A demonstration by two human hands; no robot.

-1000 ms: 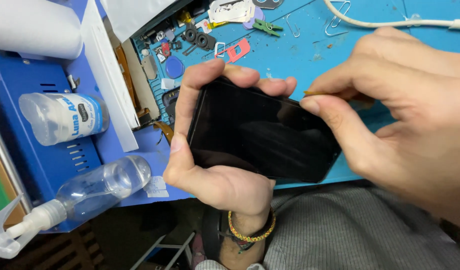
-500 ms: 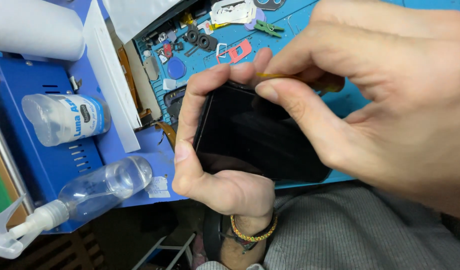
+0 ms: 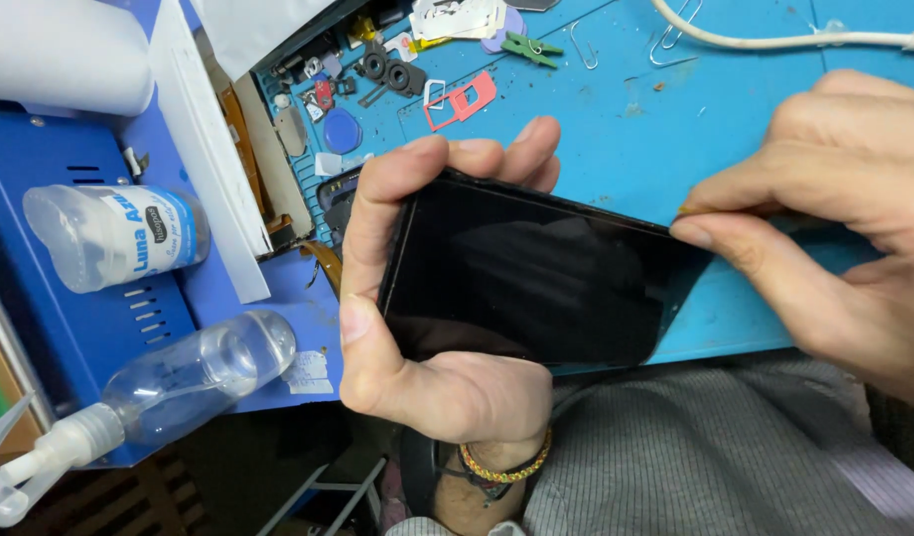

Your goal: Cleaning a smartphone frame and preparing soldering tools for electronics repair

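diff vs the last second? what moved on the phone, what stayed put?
The right hand slid along the top edge of the phone: half a second ago its pinched fingertips were near the left corner, now they sit at the right corner, much as a second ago. The left hand stays wrapped around the phone's left end. The spray bottle and small bottle have not moved.
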